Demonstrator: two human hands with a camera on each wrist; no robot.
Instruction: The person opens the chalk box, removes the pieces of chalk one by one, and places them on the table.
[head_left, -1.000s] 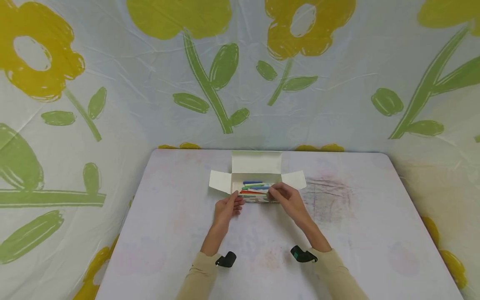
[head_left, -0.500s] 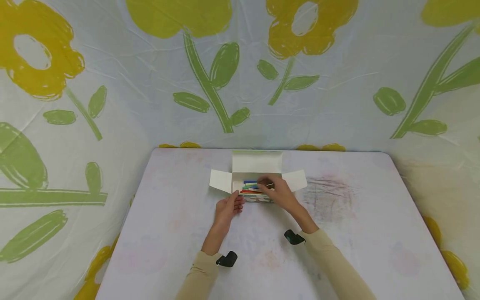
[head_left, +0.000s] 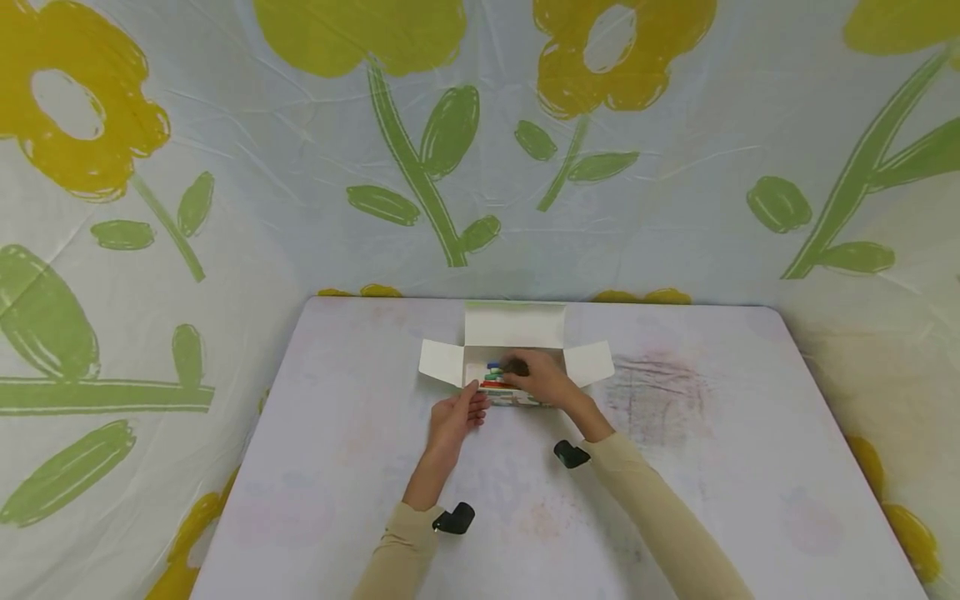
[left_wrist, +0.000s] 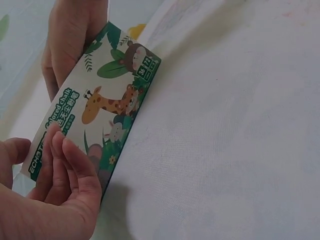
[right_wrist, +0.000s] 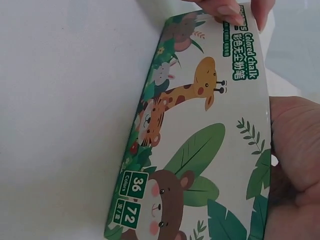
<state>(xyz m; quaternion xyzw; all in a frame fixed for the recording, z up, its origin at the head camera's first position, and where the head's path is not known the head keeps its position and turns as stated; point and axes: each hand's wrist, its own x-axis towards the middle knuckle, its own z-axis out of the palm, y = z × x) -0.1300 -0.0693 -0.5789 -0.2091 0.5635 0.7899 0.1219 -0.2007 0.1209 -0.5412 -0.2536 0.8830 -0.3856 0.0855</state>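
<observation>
An open chalk box (head_left: 514, 327) lies in the middle of the table, flaps spread, with coloured chalk sticks (head_left: 492, 376) inside. My left hand (head_left: 468, 406) grips its front left corner. In the left wrist view its fingers (left_wrist: 66, 161) lie on the printed animal front (left_wrist: 102, 112), thumb apart at the edge. My right hand (head_left: 525, 372) reaches over the front wall into the box, fingers down among the chalk. Whether it holds a stick is hidden. The right wrist view shows the box front (right_wrist: 200, 150) and my right palm (right_wrist: 295, 170) against it.
The table (head_left: 675, 467) is white with faint chalk smudges to the right of the box. A flower-print cloth (head_left: 450, 167) hangs behind and at both sides. Black wrist cameras (head_left: 452, 519) sit on both sleeves.
My right hand has moved from the box's front right edge leftward and forward into the box, over the chalk. The left hand and the box have stayed put.
</observation>
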